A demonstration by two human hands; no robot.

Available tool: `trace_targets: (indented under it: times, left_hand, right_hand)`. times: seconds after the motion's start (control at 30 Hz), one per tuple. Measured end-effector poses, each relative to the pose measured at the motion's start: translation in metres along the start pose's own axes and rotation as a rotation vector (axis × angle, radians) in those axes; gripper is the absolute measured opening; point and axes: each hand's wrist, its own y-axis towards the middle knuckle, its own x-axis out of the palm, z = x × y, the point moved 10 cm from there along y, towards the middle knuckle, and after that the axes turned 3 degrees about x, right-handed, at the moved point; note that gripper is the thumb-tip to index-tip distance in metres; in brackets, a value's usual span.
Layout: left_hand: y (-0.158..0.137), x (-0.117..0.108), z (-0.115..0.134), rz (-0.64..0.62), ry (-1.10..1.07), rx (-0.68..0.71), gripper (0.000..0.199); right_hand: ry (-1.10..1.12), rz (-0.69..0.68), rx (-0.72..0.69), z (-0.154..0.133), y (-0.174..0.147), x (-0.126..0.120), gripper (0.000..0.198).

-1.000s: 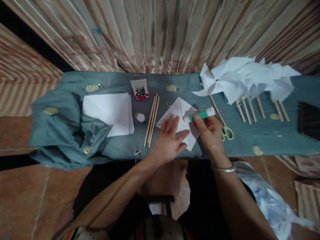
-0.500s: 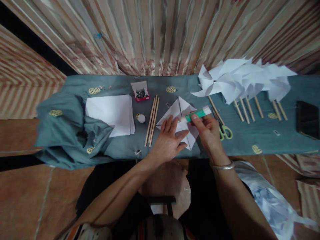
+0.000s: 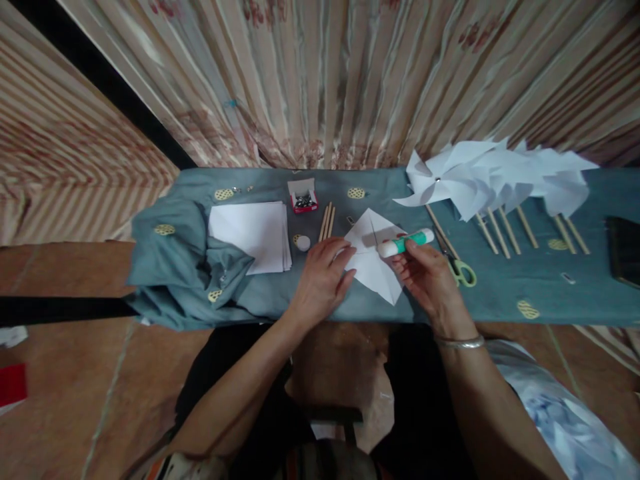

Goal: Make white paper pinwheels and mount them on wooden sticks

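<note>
Gripping tubular green-white plastic glue stick (image 3: 401,245) with right grip (image 3: 428,275), touching creased white paper square (image 3: 379,272) with left grip (image 3: 323,275), unclear if pinching. Likely gluing; needs steadying.

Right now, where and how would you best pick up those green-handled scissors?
I'd take the scissors by the green loops, probably from the near right: the loops point to the near side, blades away, and the right hand is just to their left.

I've got a striped curtain (image 3: 320,80) behind the cloth-covered tbl (image 3: 500,293), a dk phone-like slab (image 3: 624,250) on its R end, a plastic bag (image 3: 565,413) below its R front edge, plus a red item (image 3: 12,385) on the flr (image 3: 65,400) past its L end.
</note>
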Motion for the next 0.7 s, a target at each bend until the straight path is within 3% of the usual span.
trace_targets:
  times: [0.13, 0.23, 0.47, 0.53, 0.6, 0.7]
  left_hand:
    - [-0.007, -0.03, -0.036, 0.108, 0.1, -0.157, 0.052]
    - [-0.014, -0.036, -0.062, 0.128, 0.129, -0.273, 0.06]
    - [-0.013, -0.028, -0.083, -0.005, 0.105, -0.37, 0.033]
    - [-0.014, -0.029, -0.086, 0.063, -0.074, -0.432, 0.03]
    - [-0.016, -0.024, -0.088, 0.161, -0.398, -0.516, 0.032]
    - [-0.021, 0.002, -0.081, 0.228, -0.928, -0.636, 0.038]
  right_hand:
    - [0.015, -0.037, 0.0, 0.005, -0.005, 0.005, 0.029]
    - [0.028, -0.094, 0.0, 0.01, -0.01, 0.017, 0.029]
    - [0.036, -0.141, 0.053, 0.027, -0.018, 0.03, 0.027]
    - [0.035, -0.134, 0.064, 0.027, -0.022, 0.031, 0.026]
    - [0.049, -0.139, 0.081, 0.026, -0.027, 0.033, 0.028]
    - [0.082, -0.162, 0.103, 0.024, -0.035, 0.036, 0.03]
